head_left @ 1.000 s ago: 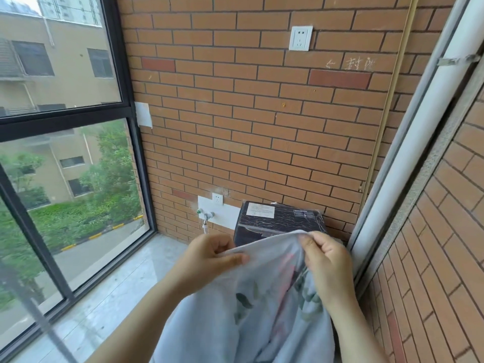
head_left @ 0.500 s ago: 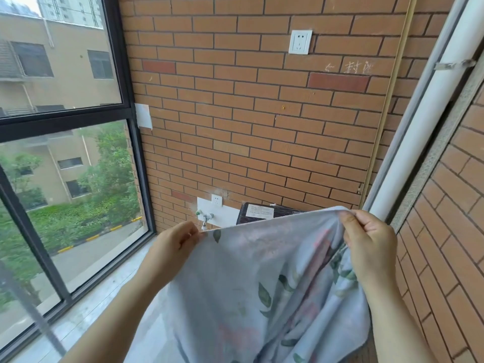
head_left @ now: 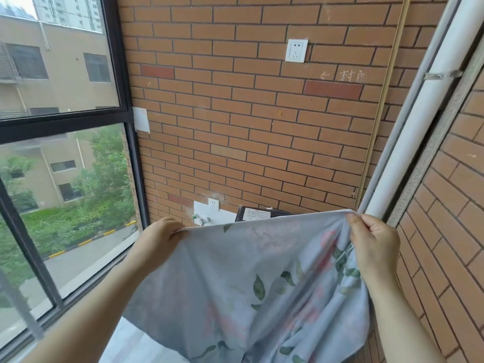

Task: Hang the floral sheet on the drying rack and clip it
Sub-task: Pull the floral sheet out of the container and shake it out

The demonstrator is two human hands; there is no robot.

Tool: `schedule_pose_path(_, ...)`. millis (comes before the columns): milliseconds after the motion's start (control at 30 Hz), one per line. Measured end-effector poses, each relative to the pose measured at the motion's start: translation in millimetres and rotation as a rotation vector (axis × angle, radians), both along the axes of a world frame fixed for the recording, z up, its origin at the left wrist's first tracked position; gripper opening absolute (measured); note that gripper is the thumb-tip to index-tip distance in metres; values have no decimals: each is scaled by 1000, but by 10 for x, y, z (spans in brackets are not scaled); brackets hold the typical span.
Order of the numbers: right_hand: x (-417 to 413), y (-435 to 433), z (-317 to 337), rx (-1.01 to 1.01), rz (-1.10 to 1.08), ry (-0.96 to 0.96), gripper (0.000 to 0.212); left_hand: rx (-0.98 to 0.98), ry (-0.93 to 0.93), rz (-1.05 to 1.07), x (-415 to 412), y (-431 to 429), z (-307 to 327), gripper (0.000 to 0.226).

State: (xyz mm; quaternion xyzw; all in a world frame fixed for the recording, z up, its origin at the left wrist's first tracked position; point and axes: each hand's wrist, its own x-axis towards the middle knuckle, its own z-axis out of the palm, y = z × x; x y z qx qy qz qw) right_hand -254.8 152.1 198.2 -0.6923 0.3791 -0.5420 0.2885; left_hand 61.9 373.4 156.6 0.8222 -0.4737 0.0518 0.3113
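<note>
as left hand pinches it, sheet hangs

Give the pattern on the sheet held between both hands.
Pale blue-grey sheet with green leaves and faded pink flowers, seen in the head view.

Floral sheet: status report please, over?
Both busy: left hand and right hand each pinch the top edge. The floral sheet stretched between them, rest hanging. No drying rack or clips in view.
</note>
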Motion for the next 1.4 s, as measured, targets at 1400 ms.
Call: schedule_pose_path(1400, 266, 304, -193, 22, 160, 186, 47, -293, 423, -19, -273, 4, 217, 35)
